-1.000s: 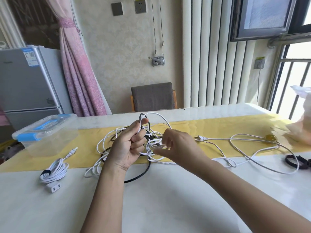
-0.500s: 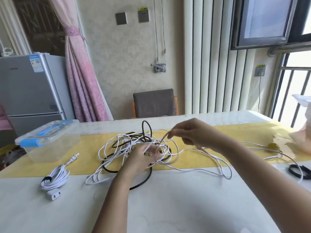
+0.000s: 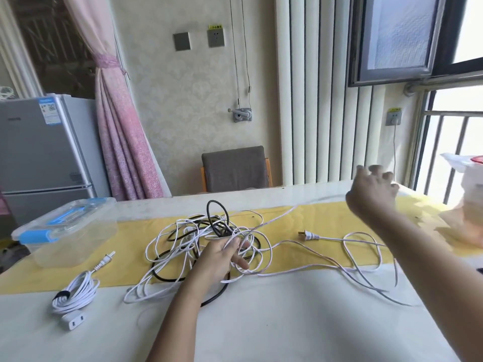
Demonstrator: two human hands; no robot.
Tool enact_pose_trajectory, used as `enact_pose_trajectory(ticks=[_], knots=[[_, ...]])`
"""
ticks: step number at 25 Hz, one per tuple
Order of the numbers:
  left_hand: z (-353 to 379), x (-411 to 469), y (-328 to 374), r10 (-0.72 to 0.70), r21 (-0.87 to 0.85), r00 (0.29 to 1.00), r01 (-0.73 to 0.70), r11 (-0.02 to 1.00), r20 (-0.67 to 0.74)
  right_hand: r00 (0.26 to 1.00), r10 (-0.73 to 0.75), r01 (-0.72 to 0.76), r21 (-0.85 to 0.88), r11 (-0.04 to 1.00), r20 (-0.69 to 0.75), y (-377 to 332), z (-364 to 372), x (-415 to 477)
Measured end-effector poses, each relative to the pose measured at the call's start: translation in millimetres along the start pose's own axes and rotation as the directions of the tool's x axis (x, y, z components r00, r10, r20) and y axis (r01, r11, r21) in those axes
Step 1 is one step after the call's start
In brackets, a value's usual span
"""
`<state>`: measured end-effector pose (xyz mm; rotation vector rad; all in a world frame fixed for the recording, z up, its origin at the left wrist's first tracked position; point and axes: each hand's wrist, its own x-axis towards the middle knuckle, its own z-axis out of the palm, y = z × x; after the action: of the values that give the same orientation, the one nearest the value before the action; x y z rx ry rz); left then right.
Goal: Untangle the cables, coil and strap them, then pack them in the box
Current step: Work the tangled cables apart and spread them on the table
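Observation:
A tangle of white and black cables [image 3: 198,233] lies on the yellow runner [image 3: 321,220] at the table's middle. My left hand [image 3: 222,257] rests on the tangle's near right side with fingers stretched over the strands. My right hand [image 3: 373,189] is raised at the far right, fingers curled, and a taut white strand [image 3: 277,218] runs from the tangle toward it. A loose white cable with its plug [image 3: 308,235] trails to the right. One white cable [image 3: 75,291], coiled and held by a black strap, lies at the near left. The clear box [image 3: 65,228] with blue clasps stands shut at the left.
A white plastic bag [image 3: 467,202] sits at the table's far right edge. A grey chair [image 3: 235,168] stands behind the table, and a fridge [image 3: 39,152] stands to the left. The near part of the white table [image 3: 287,322] holds only my forearms.
My right hand has swung up and to the right, drawing a white strand out of the tangle. My left hand has stayed on the tangle, its fingers flatter now.

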<state>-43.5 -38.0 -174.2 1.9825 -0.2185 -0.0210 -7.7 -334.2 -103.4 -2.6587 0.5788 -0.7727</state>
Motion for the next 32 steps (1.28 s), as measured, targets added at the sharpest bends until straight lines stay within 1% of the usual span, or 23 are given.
enact_pose_trajectory(ticks=[1, 2, 3, 5, 7, 9, 10, 12, 14, 17, 18, 19, 20, 22, 23, 24, 25, 26, 27, 29, 30, 31, 32], knots=[[1, -2, 3, -0.014, -0.006, 1.0, 0.014, 1.0, 0.006, 0.985, -0.165, 0.168, -0.074, 0.983, 0.044, -9, 6, -11], [1, -2, 2, -0.012, -0.001, 1.0, 0.012, 1.0, 0.013, 0.93, -0.343, 0.348, -0.015, 0.938, 0.129, -22, 10, -25], [2, -2, 2, -0.01, 0.007, 1.0, 0.01, 1.0, 0.012, 0.834, -0.506, 0.49, 0.126, 0.863, 0.22, -36, 13, -41], [3, 0, 1, 0.008, -0.013, 1.0, -0.008, 1.0, -0.007, 0.608, -0.677, 0.59, 0.335, 0.735, 0.415, -60, 23, -69], [1, 2, 1, 0.018, -0.062, 1.0, -0.02, 0.998, -0.025, 0.482, -0.601, 0.511, 0.353, 0.784, 0.637, -75, 25, -87], [0, 2, 2, 0.04, -0.043, 0.999, -0.04, 0.998, -0.003, 0.418, -0.484, 0.397, 0.325, 0.859, 0.769, -83, 14, -92], [0, 1, 0, 0.051, 0.003, 0.998, -0.051, 0.999, 0.025, 0.427, -0.477, 0.35, 0.346, 0.87, 0.768, -85, 7, -90], [0, 1, -8, 0.041, 0.103, 0.997, -0.047, 0.994, 0.059, 0.506, -0.499, 0.288, 0.407, 0.867, 0.704, -88, -11, -80], [-2, 2, -15, -0.009, 0.166, 0.999, 0.002, 0.986, 0.046, 0.602, -0.516, 0.334, 0.394, 0.856, 0.61, -83, -32, -65], [-7, 3, -18, -0.063, 0.206, 0.998, 0.057, 0.977, 0.024, 0.627, -0.538, 0.392, 0.369, 0.843, 0.564, -68, -56, -44], [-9, 3, -19, -0.057, 0.198, 0.998, 0.052, 0.979, 0.019, 0.647, -0.543, 0.328, 0.448, 0.832, 0.535, -62, -60, -39], [-10, 2, -19, -0.049, 0.195, 0.999, 0.044, 0.98, 0.018, 0.714, -0.523, 0.18, 0.599, 0.781, 0.466, -56, -62, -34], [-10, 1, -20, -0.045, 0.205, 0.999, 0.041, 0.978, 0.017, 0.801, -0.458, -0.007, 0.773, 0.635, 0.384, -50, -65, -28], [-12, 2, -24, -0.063, 0.238, 0.998, 0.062, 0.969, -0.005, 0.932, -0.239, -0.226, 0.951, 0.21, 0.274, -39, -75, -13], [-14, 2, -25, -0.08, 0.237, 0.997, 0.083, 0.968, -0.022, 0.961, -0.124, -0.244, 0.969, 0.04, 0.247, -34, -81, -6], [-16, 3, -24, -0.103, 0.217, 0.994, 0.108, 0.97, -0.036, 0.978, 0.002, -0.21, 0.976, -0.061, 0.211, -29, -86, 2], [-18, 2, -22, -0.124, 0.177, 0.992, 0.128, 0.976, -0.033, 0.98, 0.13, -0.147, 0.988, -0.052, 0.153, -23, -86, 7], [-17, 2, -20, -0.139, 0.131, 0.99, 0.14, 0.981, -0.011, 0.971, 0.226, -0.097, 0.992, 0.083, 0.076, -16, -82, 11], [-15, 1, -17, -0.138, 0.1, 0.99, 0.134, 0.986, 0.025, 0.967, 0.257, -0.085, 0.945, 0.317, 0.001, -10, -73, 12], [-6, -3, -10, -0.122, 0.045, 0.987, 0.118, 0.992, 0.103, 0.986, 0.152, -0.08, 0.612, 0.787, -0.067, -1, -42, 9], [-2, -5, -7, -0.121, 0.02, 0.984, 0.119, 0.993, 0.132, 0.997, 0.067, -0.05, 0.396, 0.917, -0.03, -2, -26, 2], [1, -6, -7, -0.127, 0.012, 0.982, 0.127, 0.992, 0.14, 1.0, -0.026, 0.022, 0.201, 0.979, 0.013, -7, -14, -8], [3, -6, -6, -0.14, 0.013, 0.982, 0.139, 0.99, 0.128, 0.987, -0.153, 0.151, 0.048, 0.987, 0.048, -15, -5, -18]])
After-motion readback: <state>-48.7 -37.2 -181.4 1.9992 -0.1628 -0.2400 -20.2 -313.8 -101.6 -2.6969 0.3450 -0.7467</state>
